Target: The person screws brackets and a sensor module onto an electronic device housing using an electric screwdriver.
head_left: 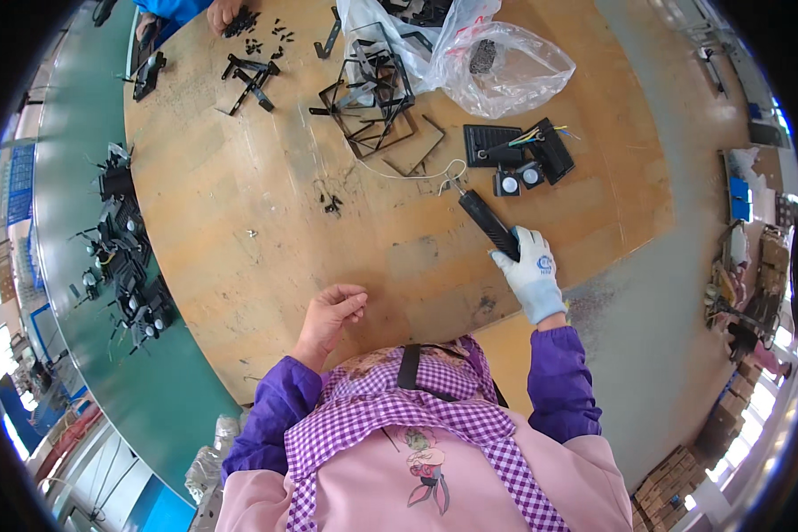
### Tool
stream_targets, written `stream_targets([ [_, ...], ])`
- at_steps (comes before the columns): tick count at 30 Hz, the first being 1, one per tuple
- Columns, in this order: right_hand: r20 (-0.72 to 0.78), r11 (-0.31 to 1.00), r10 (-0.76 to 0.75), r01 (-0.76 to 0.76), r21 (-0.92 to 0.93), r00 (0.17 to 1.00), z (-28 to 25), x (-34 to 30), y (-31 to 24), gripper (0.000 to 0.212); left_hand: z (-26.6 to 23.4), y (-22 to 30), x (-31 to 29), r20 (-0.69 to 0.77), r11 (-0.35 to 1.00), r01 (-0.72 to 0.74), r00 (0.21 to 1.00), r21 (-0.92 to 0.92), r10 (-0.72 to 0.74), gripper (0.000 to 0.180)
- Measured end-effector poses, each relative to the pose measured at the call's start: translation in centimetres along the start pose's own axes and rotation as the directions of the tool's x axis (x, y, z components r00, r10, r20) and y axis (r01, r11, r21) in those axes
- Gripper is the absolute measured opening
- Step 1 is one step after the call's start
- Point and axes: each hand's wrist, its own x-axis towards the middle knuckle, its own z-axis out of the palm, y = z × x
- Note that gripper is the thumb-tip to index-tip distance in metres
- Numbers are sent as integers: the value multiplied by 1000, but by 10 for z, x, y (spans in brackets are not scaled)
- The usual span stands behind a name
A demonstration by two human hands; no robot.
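Observation:
My right hand [534, 270], in a white glove, is closed round the rear of a black screwdriver [488, 222] with a thick handle and a thin metal tip. It points away and to the left, toward a group of black parts. These are a flat ribbed panel [484, 142], a second black panel [554, 152] with coloured wires, and two small lamp heads [507, 183] with round white faces. My left hand [332, 312] is bare and rests near the table's front edge. Its fingers are curled and pressed together; whatever they hold, if anything, is too small to make out.
Black metal brackets [377, 97] lie piled beside a clear plastic bag [514, 75]. Small black pieces [331, 205] lie mid-table. Another person's hand [222, 14] is among small black parts at the far left. Black lamp assemblies [124, 244] crowd the green surface [173, 377].

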Motion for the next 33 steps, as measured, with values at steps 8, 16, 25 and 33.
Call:
stream_targets([
  [8,33,990,19,-24,141,999,0,9,4,51,18,-45,6,13,589,-452,800,670,600,11],
  [16,-81,994,-108,110,20,991,13,1,-6,38,22,-68,16,390,-22,-670,405,742,827,19],
  [25,393,388,99,-399,831,914,19,-20,16,13,16,-74,13,421,-82,-658,376,748,825,25],
  [33,278,368,-51,-241,898,959,30,-24,42,18,18,-81,14,354,-15,-689,354,725,865,13],
])
